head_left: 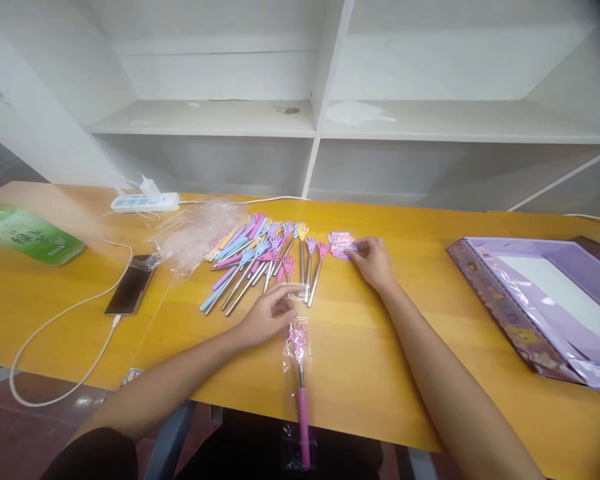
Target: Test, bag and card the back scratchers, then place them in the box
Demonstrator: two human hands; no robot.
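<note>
A pink back scratcher with a hand-shaped head and a metal shaft lies inside a clear plastic bag, its handle end reaching past the table's front edge. My left hand has its curled fingers and thumb at the top of this bag, gripping it near the opening. Farther right, a small pile of pink printed cards lies on the table. The fingertips of my right hand pinch the cards at the pile's right edge. Left of the pile are several loose back scratchers in pink, blue, purple and yellow.
Empty clear bags lie behind the scratchers. To the left are a phone on a white cable, a power strip and a green bottle. A purple box sits at right. White shelving rises behind the table.
</note>
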